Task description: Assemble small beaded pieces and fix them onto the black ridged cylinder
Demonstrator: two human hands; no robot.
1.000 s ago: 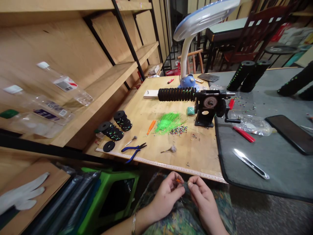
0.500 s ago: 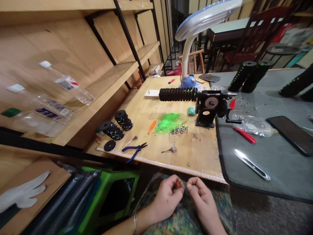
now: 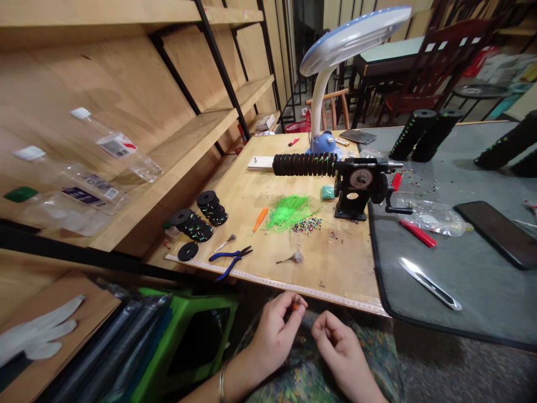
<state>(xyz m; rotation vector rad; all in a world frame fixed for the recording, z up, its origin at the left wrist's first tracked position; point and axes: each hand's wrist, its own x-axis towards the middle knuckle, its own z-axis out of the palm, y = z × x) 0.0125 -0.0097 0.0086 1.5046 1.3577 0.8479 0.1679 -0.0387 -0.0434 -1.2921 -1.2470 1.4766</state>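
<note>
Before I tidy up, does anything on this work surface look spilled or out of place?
Possibly: small multicoloured beads are scattered on the dark grey mat right of the black crank machine, apart from the loose bead heap beside the bright green strands. They look spilled.

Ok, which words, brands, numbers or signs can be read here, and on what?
No text reads clearly.
Upper bottle's label: too small; a barcode shows.
Purple bottle label: letters too blurred.
Measuring tape: marks too small.
Machine's dial: markings too small.
</note>
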